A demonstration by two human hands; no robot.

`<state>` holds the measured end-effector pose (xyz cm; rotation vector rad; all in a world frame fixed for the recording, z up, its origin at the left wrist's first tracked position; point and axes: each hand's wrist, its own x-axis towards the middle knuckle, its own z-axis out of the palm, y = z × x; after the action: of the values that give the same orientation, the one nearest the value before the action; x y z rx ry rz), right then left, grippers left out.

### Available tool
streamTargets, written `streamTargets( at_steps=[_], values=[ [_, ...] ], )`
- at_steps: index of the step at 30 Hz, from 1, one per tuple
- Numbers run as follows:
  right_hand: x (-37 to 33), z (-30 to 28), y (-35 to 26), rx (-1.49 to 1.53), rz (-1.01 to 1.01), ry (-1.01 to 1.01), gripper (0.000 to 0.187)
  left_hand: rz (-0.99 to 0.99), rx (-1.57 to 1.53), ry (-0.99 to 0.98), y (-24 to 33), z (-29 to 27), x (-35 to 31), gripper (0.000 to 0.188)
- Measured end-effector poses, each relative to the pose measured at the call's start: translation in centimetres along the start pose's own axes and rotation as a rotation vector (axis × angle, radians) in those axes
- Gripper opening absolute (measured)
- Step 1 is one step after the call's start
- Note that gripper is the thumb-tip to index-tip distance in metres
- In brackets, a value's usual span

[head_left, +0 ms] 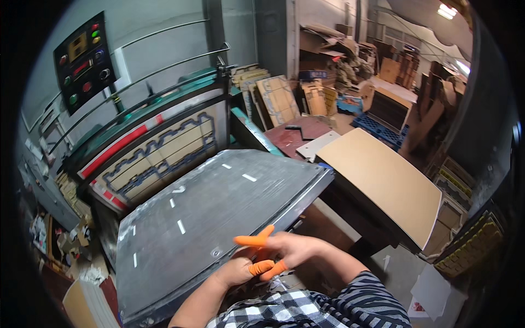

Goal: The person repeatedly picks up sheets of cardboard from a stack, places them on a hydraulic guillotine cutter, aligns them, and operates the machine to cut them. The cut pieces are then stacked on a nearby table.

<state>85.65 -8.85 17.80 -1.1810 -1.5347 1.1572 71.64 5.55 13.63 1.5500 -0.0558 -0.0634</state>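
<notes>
Both hands are together over the front edge of a dark flat press bed (208,191), with orange covers on several fingers. My left hand (238,271) is closed, its orange-covered fingers curled against an orange-covered finger of the other hand. What it pinches, if anything, is hidden. My right hand (292,249) has its fingers apart, two orange tips pointing left over the bed edge and one bent down to the left hand. I see nothing held in it. Short white strips (181,227) lie scattered on the bed.
Behind the bed stands an upright frame with a cutting die board (158,156). A button panel (83,63) is at upper left. To the right lies a large brown cardboard sheet (383,180). Wooden die boards (278,95) lean at the back. A blue pallet (377,131) sits beyond.
</notes>
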Motion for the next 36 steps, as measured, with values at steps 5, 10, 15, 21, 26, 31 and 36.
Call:
streamTargets(
  at_steps=[5, 10, 15, 21, 26, 31, 36],
  values=[
    [-16.0, -13.3, 7.3, -0.536, 0.308, 1.49, 0.067, 0.073, 0.674, 0.302, -0.6, -3.5, 1.3, 0.083],
    [-30.6, -18.1, 19.3, -0.894, 1.621, 1.18, 0.116, -0.003, 0.816, 0.643, -3.0, -8.4, -2.3, 0.073],
    [-35.0, -17.5, 25.0, -1.192, 1.446, 1.115, 0.096, -0.118, 0.842, 0.818, -4.0, -9.4, -5.0, 0.067],
    [-34.9, -21.2, 17.7, -1.174, 1.354, 0.966, 0.049, -0.164, 0.812, 0.881, -3.8, -10.2, -7.5, 0.065],
    [-33.1, -27.0, 4.6, -1.399, 0.727, 1.389, 0.025, -0.058, 0.899, 0.979, -1.5, -11.0, -8.5, 0.059],
    [-16.9, -17.2, -4.4, -1.828, 0.349, 1.02, 0.034, 0.187, 1.079, 1.282, -0.9, -10.5, -11.4, 0.053],
    [-6.3, -8.6, -1.1, -1.758, 0.077, 0.567, 0.048, 0.578, 1.549, 1.495, 1.9, -7.2, -15.3, 0.047]
  ],
)
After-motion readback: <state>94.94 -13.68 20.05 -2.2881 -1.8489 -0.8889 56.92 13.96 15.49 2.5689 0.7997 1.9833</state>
